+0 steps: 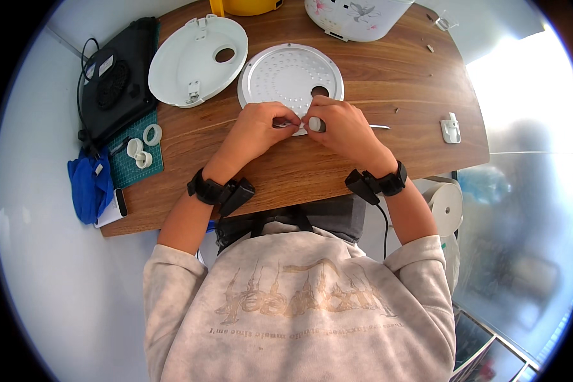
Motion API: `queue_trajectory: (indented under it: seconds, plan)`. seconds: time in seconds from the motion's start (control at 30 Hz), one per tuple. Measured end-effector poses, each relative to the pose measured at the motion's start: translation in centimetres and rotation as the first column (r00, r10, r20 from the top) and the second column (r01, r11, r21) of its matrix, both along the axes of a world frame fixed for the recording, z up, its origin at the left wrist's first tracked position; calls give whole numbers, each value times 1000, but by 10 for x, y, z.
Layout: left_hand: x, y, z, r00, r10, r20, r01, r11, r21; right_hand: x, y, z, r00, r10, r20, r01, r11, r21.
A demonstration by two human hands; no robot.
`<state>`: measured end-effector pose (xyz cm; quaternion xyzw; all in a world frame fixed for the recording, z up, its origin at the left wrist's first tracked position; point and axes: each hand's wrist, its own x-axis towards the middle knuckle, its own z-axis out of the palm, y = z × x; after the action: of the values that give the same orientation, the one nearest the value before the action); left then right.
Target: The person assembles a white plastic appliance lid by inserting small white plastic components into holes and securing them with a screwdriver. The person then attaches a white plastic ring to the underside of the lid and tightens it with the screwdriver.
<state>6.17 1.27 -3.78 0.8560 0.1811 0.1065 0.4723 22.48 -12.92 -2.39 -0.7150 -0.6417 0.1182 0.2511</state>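
A round silver-grey metal plate (274, 79), dimpled and with one round hole, lies at the table's middle. Both hands meet at its near edge. My left hand (261, 130) has thumb and finger pinched at the rim; whatever small piece sits between them is mostly hidden. My right hand (345, 127) is closed round a white cylindrical piece (315, 124), its rounded end showing by the thumb. A thin pale shaft (380, 127) sticks out on the right of that hand; I cannot tell whether it belongs to the same piece. The fingertips of both hands nearly touch.
A white round lid (172, 63) with a hole lies far left of the plate. Behind stands a white flowered appliance body (363, 19) and a yellow object (245, 6). Left are a black appliance (118, 76), white rings (151, 134) and blue cloth (89, 188); right, a white latch piece (451, 130).
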Motion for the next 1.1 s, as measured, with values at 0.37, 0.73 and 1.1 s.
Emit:
queue_trajectory:
  seconds: [0.37, 0.73, 1.1]
  plan:
    - [-3, -4, 2, 997, -52, 60, 37, 974, 225, 1, -4, 8, 1000, 10, -10, -10, 1000, -5]
    - [-1, -6, 0, 993, -53, 109, 35, 986, 162, 4, -32, 96, 957, -254, 142, 158, 862, 481]
    - [1, -4, 0, 995, -42, 87, 29, 989, 143, 4, -40, 102, 929, -264, -261, 333, 903, 272]
